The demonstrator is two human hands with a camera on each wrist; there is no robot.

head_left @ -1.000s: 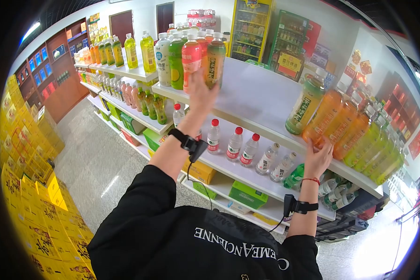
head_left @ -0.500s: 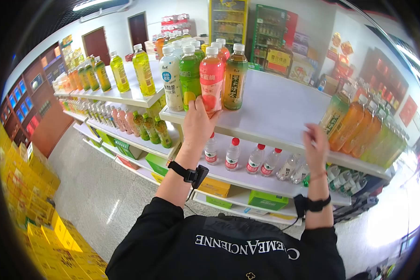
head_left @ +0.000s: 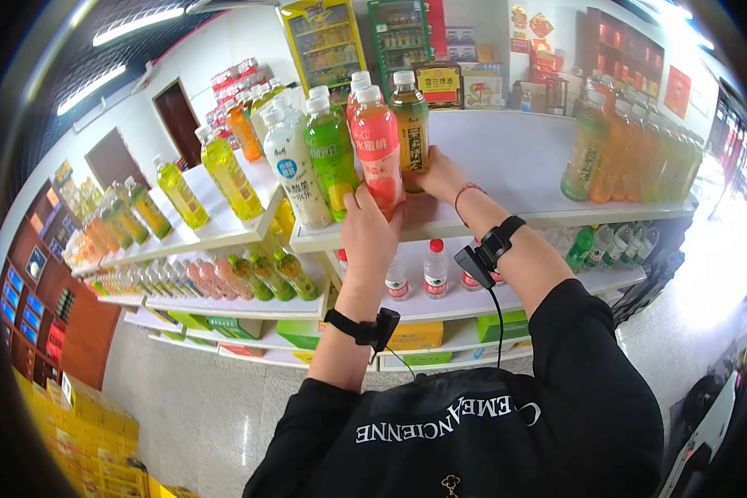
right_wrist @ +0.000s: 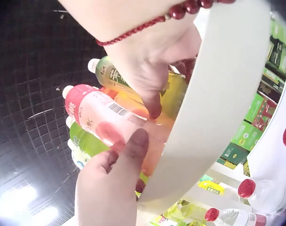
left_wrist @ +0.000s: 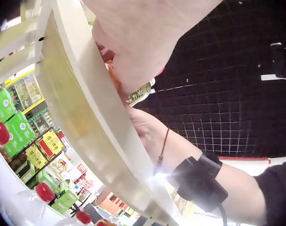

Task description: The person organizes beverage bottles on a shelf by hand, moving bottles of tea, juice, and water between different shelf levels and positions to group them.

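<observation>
My left hand [head_left: 369, 228] grips the lower part of a pink peach drink bottle [head_left: 378, 149] that stands at the shelf's front edge. In the right wrist view its thumb lies along the pink bottle's side. My right hand [head_left: 442, 176] holds a jasmine tea bottle [head_left: 410, 124] low down, just right of the pink one; its thumb presses the near side, and the other fingers are mostly hidden. A green drink bottle [head_left: 330, 158] and a white-labelled bottle [head_left: 295, 170] stand to the left, with more bottles behind. The left wrist view shows both hands close together above the shelf edge [left_wrist: 93, 94].
Tea and orange drink bottles [head_left: 614, 158] stand in rows at the shelf's right end. Yellow-green bottles [head_left: 230, 178] occupy the neighbouring shelf on the left. Below are red-capped water bottles [head_left: 436, 270] and green boxes. Yellow cartons [head_left: 75, 436] are stacked at lower left.
My right hand has moved left from the orange bottles to the jasmine tea bottle and taken hold of it. The left hand has moved down onto the pink bottle. The head view has turned right.
</observation>
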